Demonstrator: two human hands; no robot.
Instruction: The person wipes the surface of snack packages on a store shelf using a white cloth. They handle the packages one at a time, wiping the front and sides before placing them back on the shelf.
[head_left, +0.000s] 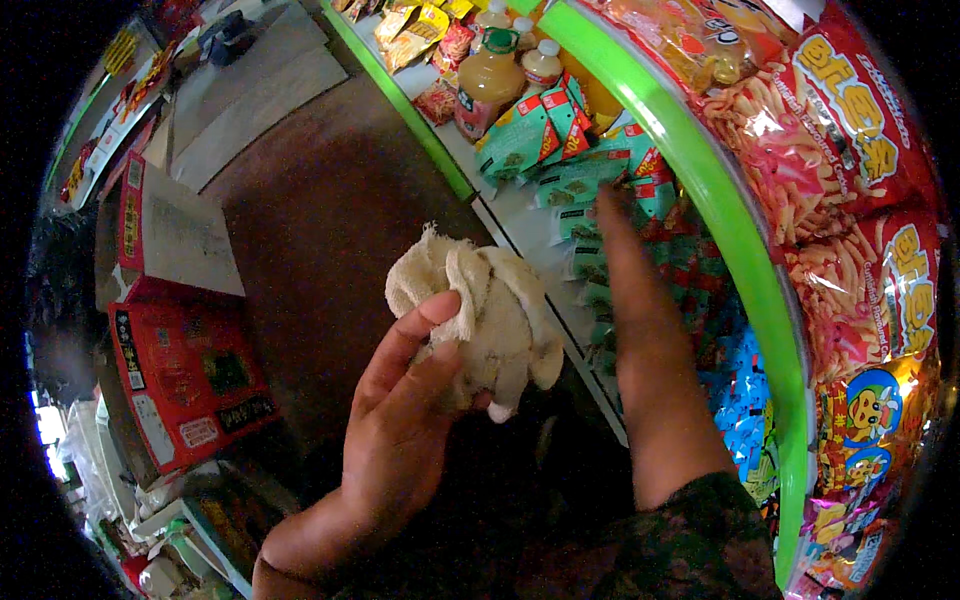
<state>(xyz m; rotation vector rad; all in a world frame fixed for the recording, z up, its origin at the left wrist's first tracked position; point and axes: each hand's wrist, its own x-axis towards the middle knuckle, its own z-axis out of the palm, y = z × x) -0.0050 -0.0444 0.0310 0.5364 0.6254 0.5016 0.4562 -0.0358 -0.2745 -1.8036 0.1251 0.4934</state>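
My left hand (405, 405) pinches a bunched cream knitted cloth (499, 330) between thumb and fingers. Its finger-like ends hang down at the right, so it looks like a cotton work glove, and its upper edge is frayed. My right arm stretches forward over the lower shelf (521, 214). At its end my right hand (613, 196) is blurred among green snack packets (577, 176); its fingers are mostly hidden, so its hold on a packet cannot be told. More green packets lie in a row beside the forearm.
A green-edged upper shelf (705, 157) with red cracker bags (810, 142) overhangs at the right. Drink bottles (491, 79) and yellow snack bags (412, 34) stand farther back. Blue packets (739, 405) lie right of my forearm. An open red carton (195, 382) sits at the left on the brown floor (315, 225).
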